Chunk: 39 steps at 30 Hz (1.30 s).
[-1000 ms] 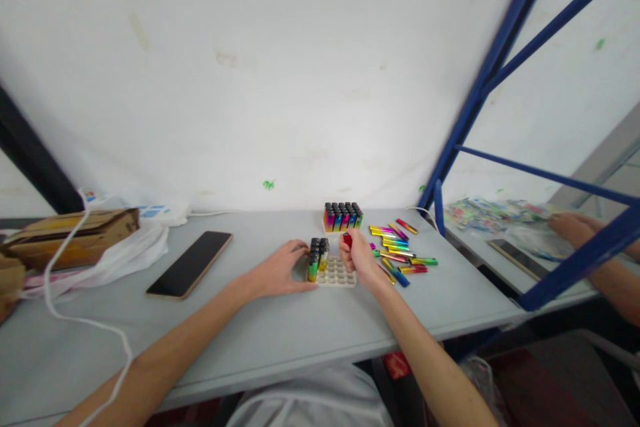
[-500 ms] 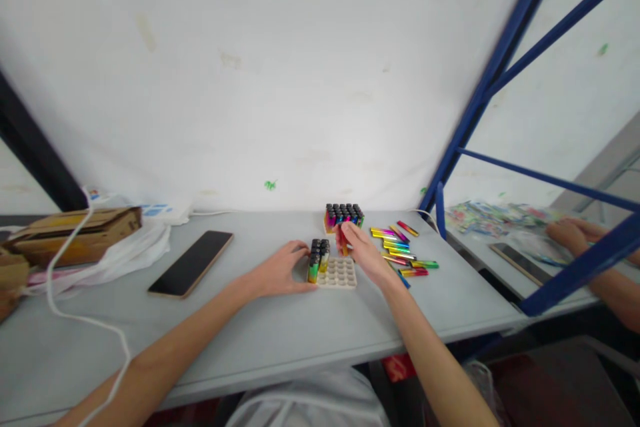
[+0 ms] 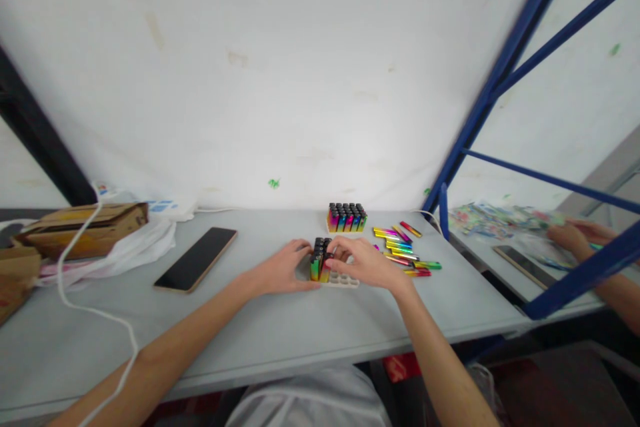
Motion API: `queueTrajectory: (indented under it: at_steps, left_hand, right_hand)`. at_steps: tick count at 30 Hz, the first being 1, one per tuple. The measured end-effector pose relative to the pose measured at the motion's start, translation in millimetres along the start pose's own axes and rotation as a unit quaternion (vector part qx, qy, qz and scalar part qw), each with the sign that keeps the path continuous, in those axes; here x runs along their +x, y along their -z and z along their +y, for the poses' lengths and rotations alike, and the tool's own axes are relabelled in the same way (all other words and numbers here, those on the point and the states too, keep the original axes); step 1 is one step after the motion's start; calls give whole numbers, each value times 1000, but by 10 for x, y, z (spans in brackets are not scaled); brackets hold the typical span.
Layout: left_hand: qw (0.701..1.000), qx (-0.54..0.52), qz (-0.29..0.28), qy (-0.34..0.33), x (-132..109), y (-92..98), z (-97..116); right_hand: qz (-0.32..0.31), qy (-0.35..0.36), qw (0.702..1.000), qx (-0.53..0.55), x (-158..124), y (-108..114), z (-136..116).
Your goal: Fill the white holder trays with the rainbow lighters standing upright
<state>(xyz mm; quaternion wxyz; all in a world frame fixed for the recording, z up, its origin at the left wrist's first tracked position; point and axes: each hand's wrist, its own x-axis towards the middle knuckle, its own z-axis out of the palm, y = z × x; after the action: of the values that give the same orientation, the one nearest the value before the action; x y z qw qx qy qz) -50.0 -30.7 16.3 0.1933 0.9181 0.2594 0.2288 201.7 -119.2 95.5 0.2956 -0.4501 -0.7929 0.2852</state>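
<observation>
A pale tray with rows of sockets lies on the table, its left side filled with upright, black-topped, shiny rainbow lighters. My left hand grips the tray's left side, thumb at the front corner and fingers curled behind. Above the sockets, my right hand pinches a red-and-yellow lighter right beside the standing ones; its lower end is at the tray. The fingers of this hand cover part of the tray. Loose lighters lie scattered to the right.
Behind, near the wall, stands a second tray full of lighters. A phone lies at the left, with a cardboard box, plastic bag and white cable beyond. Blue metal bars rise at the right; another person's hands are past them.
My right hand has moved down and left with the lighter, from behind the tray to the sockets beside the standing lighters. My left hand has stayed at the tray's side.
</observation>
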Motion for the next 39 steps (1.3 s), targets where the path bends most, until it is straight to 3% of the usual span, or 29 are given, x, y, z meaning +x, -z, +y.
queueTrajectory:
  at_steps: [13,20,31,39]
  left_hand:
    - [999,28,11,-21,-1,-27,-31]
    - [999,28,11,-19,-2,-33,-43]
    - [1000,26,5,-2,-1,-16,-27]
    - [1000,25,-2,-5,-4,24,9]
  right_hand:
    - [38,30,996,-68,38,78,196]
    - [-43,3,999,-11,20,77,156]
    - [-54,6,998,1,23,143,169]
    - [30,-35,989,-142,98,-54,101]
